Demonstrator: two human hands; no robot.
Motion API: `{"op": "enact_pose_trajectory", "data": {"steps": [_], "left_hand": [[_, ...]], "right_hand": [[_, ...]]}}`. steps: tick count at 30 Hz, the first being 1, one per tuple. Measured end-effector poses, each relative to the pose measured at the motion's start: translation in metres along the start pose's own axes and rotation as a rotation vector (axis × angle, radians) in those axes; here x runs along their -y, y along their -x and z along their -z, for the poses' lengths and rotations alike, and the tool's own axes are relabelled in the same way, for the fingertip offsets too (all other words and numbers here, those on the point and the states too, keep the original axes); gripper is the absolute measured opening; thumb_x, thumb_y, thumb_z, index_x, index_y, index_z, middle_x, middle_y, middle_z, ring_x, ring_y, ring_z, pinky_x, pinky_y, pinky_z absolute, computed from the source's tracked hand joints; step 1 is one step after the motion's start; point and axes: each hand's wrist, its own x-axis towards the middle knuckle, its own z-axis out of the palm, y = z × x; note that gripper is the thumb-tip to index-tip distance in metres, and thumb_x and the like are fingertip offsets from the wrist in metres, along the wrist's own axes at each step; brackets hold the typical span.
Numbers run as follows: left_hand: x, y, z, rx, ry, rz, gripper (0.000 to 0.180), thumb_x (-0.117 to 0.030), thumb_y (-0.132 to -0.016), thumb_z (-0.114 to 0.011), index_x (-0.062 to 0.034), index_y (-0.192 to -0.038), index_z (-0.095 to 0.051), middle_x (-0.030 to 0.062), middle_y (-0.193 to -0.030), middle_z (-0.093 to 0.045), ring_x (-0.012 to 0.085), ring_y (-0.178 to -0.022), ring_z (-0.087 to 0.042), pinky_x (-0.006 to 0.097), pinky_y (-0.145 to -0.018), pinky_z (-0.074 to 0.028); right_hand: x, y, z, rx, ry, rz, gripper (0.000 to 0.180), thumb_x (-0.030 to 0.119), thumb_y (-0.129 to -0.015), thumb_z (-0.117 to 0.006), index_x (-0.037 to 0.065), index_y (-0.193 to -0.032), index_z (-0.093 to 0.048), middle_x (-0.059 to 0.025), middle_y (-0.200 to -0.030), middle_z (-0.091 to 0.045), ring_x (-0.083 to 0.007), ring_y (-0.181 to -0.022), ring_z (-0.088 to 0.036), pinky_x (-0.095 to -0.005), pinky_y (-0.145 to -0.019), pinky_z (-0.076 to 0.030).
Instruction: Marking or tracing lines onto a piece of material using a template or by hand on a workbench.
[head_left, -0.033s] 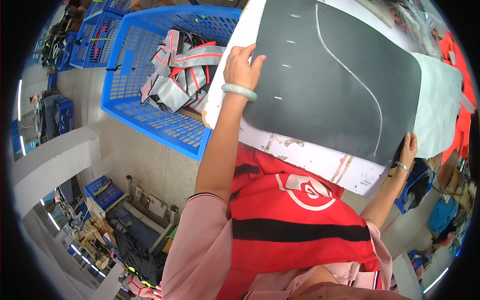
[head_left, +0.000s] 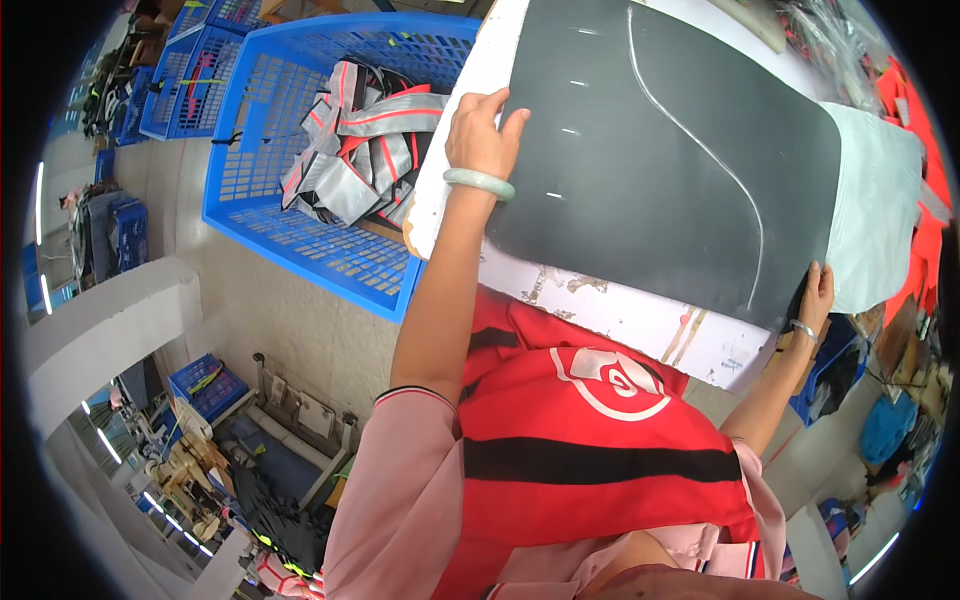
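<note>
A dark grey fabric panel (head_left: 680,180) lies flat on a white worktable (head_left: 610,310). It carries a long curved white line and several short white marks near its left side. My left hand (head_left: 485,138), with a pale green bangle above it, rests at the panel's left edge, thumb and fingers apart. At the lower right corner my right hand (head_left: 818,293) pinches the panel's edge, thumb on top and fingertips partly hidden. Pale mint fabric (head_left: 875,210) sticks out from beneath the panel's right side.
A large blue plastic crate (head_left: 235,190) stands left of the table, holding grey reflective strips (head_left: 350,185) with red edging. Red-orange fabric (head_left: 910,190) and clear plastic wrapping (head_left: 830,45) lie at the far right. More blue crates (head_left: 190,80) stand at the far left.
</note>
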Motion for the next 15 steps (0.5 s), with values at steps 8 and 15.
{"op": "enact_pose_trajectory", "data": {"steps": [8,15], "left_hand": [[0.008,-0.013,-0.007,-0.135,-0.013,-0.08,0.033,-0.032,-0.074,-0.073,-0.009,-0.098,-0.072,0.0112,-0.09,-0.064,0.0285,-0.086,-0.062,0.038,-0.076,-0.049],[0.015,-0.02,-0.022,-0.132,-0.042,-0.179,0.036,-0.032,-0.071,-0.076,-0.0071,-0.097,-0.072,0.0113,-0.086,-0.064,0.027,-0.082,-0.06,0.038,-0.077,-0.049]], "right_hand": [[-0.003,-0.014,-0.009,-0.111,-0.035,0.056,0.042,0.024,-0.095,-0.058,-0.002,-0.127,-0.049,-0.0103,-0.101,-0.063,-0.0121,-0.089,-0.058,-0.0237,-0.078,-0.046],[0.0,-0.008,-0.01,-0.132,0.056,0.086,0.045,0.027,-0.093,-0.06,0.003,-0.129,-0.049,-0.012,-0.092,-0.066,-0.014,-0.083,-0.06,-0.0253,-0.073,-0.048]]}}
